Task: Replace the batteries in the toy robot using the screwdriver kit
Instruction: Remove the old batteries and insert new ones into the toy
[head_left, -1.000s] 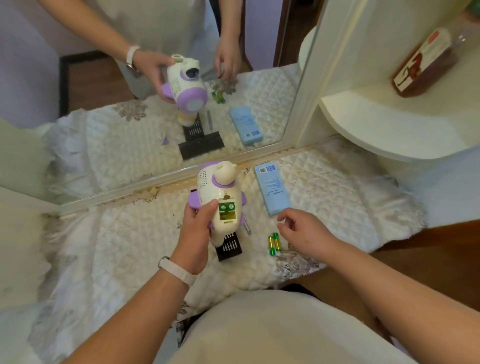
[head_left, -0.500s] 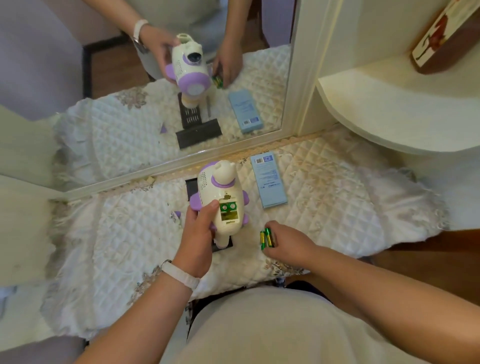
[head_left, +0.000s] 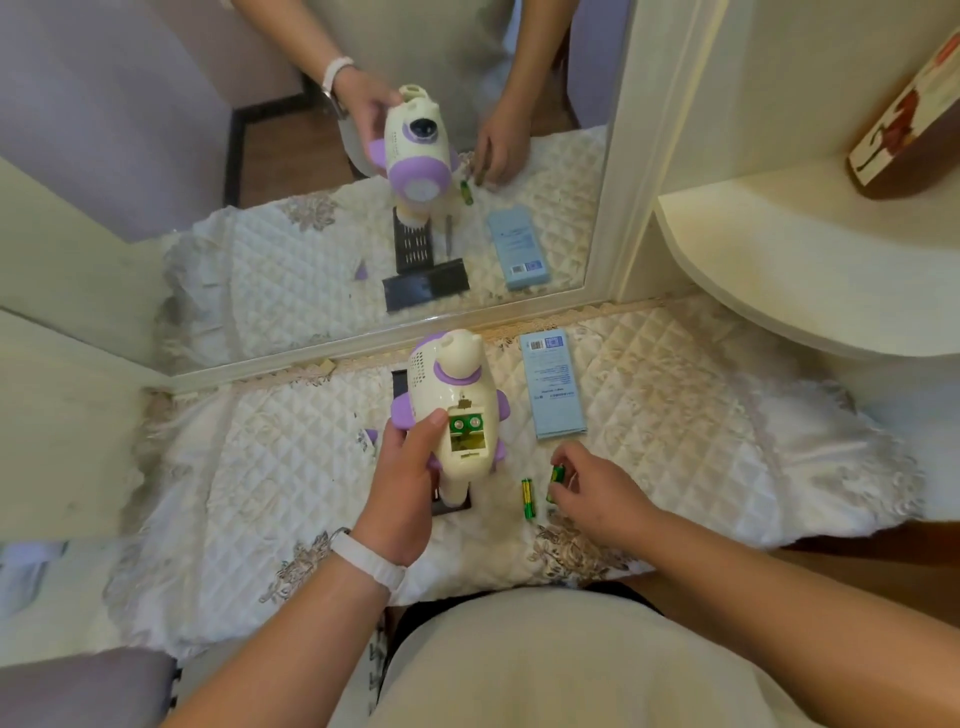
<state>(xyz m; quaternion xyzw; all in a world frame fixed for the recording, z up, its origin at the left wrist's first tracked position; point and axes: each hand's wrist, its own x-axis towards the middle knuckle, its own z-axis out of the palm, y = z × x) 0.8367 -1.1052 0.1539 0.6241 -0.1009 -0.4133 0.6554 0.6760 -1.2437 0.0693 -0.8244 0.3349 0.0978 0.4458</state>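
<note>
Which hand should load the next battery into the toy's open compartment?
Right. The right hand pinches a battery, close to the compartment. The left hand grips the toy, so it is not free.

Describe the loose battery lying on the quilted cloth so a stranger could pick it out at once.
On the white quilted cloth below the mirror, look between the toy robot held up in the left hand and the right hand. The loose battery lies there on the cloth, slim, green and yellow. A second battery is pinched in the right hand; this one nobody touches.
</note>
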